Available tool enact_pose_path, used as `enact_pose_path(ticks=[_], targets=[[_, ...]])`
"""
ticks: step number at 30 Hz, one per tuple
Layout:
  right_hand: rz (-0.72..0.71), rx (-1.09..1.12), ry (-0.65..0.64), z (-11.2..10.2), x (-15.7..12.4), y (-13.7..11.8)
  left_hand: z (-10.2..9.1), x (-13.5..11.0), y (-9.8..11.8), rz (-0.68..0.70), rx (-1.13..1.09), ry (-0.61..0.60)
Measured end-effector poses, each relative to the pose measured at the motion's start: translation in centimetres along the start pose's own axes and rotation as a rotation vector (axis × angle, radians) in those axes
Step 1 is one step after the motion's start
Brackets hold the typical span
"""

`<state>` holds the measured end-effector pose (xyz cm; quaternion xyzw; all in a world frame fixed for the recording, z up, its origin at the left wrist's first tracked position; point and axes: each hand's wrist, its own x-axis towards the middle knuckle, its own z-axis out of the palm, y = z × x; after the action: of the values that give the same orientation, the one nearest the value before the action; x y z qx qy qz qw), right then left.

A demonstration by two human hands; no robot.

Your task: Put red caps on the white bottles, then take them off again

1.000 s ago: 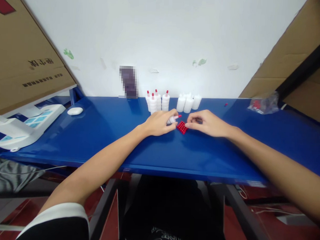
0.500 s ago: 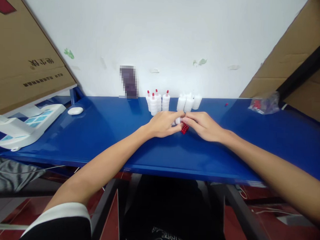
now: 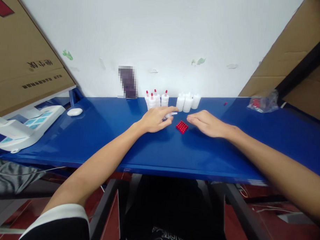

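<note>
My left hand is closed around a white squeeze bottle, whose uncapped nozzle points right; most of its body is hidden by the hand. My right hand hovers to the right with fingers pressed together, and what they hold, if anything, cannot be made out. On the table between the hands lies a small square block of red caps. Behind the left hand stand several white bottles with red tips. A second group of white bottles without red tips stands right of them, near the wall.
A blue table runs along a white wall. To the left are a power strip and a small white case. A clear plastic bag with red pieces lies at the right, and a lone red piece sits nearer.
My hands have moved apart: the left drew the bottle leftward, and the right let go of its nozzle end. The block of red caps now shows in full.
</note>
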<state>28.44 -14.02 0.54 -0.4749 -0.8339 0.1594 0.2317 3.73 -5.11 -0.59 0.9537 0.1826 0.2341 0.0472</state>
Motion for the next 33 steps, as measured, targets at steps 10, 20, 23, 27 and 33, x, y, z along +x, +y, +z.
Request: enact_pose_path(ticks=[10,20,23,27,33], targets=[[0.199,-0.267,-0.07,-0.8,0.4,1.8,0.5,0.1,0.2,-0.041,0.011,-0.043],[0.316,-0.387,-0.178,-1.0,0.3,2.2,1.1,0.2,-0.1,-0.041,0.021,-0.068],[0.358,-0.376,-0.223,-1.1,0.3,1.8,1.1,0.1,-0.1,-0.044,0.02,-0.068],[0.372,-0.362,-0.219,-1.2,0.2,1.5,1.0,0.1,-0.2,-0.042,0.017,-0.064],[0.311,-0.383,-0.16,-0.6,0.3,1.5,1.2,0.2,-0.2,-0.042,0.009,-0.057]])
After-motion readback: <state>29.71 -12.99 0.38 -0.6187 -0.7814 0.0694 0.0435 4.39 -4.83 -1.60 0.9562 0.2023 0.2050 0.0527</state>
